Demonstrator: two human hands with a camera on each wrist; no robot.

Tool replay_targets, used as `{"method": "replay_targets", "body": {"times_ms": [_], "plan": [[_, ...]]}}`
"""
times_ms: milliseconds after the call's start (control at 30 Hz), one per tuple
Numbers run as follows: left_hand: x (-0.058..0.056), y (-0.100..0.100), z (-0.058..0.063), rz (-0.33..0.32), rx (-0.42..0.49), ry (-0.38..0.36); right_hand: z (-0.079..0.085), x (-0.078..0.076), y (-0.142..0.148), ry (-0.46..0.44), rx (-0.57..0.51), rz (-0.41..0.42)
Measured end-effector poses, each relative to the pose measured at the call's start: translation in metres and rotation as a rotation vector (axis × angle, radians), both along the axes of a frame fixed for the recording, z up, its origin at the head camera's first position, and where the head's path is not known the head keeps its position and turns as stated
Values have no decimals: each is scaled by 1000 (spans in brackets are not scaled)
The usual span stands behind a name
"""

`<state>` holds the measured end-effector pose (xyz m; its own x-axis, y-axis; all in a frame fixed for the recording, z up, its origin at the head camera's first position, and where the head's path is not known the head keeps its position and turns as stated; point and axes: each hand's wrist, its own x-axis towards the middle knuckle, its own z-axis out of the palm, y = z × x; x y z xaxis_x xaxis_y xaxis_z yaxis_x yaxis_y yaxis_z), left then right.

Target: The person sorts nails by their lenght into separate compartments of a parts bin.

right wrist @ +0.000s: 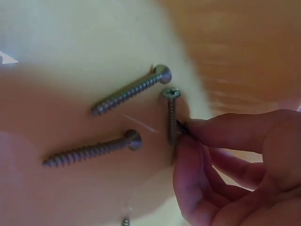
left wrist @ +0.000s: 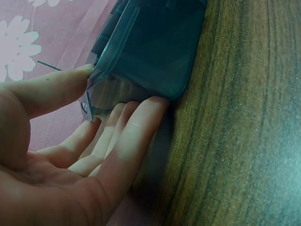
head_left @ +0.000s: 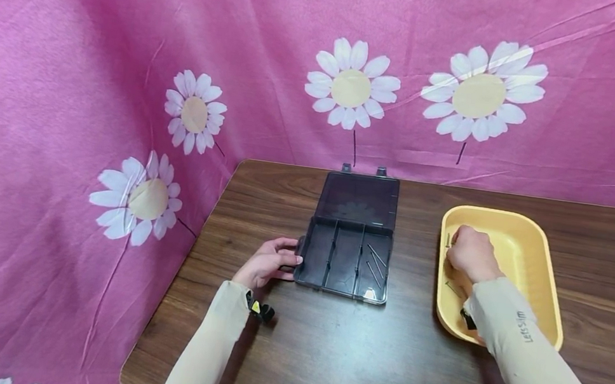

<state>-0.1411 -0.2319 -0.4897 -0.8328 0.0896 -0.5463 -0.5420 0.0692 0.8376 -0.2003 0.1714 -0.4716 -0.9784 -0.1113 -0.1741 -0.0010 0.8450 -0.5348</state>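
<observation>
A dark, see-through compartment box point(head_left: 344, 257) lies open on the table, its lid folded back. My left hand point(head_left: 270, 261) grips the box's left edge, thumb on top and fingers against its side point(left wrist: 127, 87). Several thin nails point(head_left: 375, 261) lie in the right compartment. My right hand point(head_left: 473, 254) is inside a yellow tray point(head_left: 550, 299). Its thumb and forefinger pinch a thin dark metal piece point(right wrist: 182, 126), mostly hidden by the fingertips. Close by are an upright-looking screw point(right wrist: 172, 110) and two lying screws, one upper point(right wrist: 129, 92) and one lower point(right wrist: 91, 150).
The wooden table point(head_left: 322, 354) ends at a pink flowered cloth point(head_left: 274, 85) at the back and left. The box lid point(head_left: 358, 198) reaches close to the back edge. Another small screw end point(right wrist: 125, 221) shows at the bottom of the right wrist view.
</observation>
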Motion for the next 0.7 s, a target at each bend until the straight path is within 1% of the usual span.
{"method": "replay_targets", "body": {"times_ms": [167,367,433,700], "plan": [[0,0,1,-13,-7,5,4,2,6,-44,5,12],[0,0,1,-2,-16,6,6,1,12,-93,26,36],[0,0,0,3,-17,5,7,2,12,-112,32,36],[0,-1,0,-13,-13,5,10,5,9,-211,27,29]]}}
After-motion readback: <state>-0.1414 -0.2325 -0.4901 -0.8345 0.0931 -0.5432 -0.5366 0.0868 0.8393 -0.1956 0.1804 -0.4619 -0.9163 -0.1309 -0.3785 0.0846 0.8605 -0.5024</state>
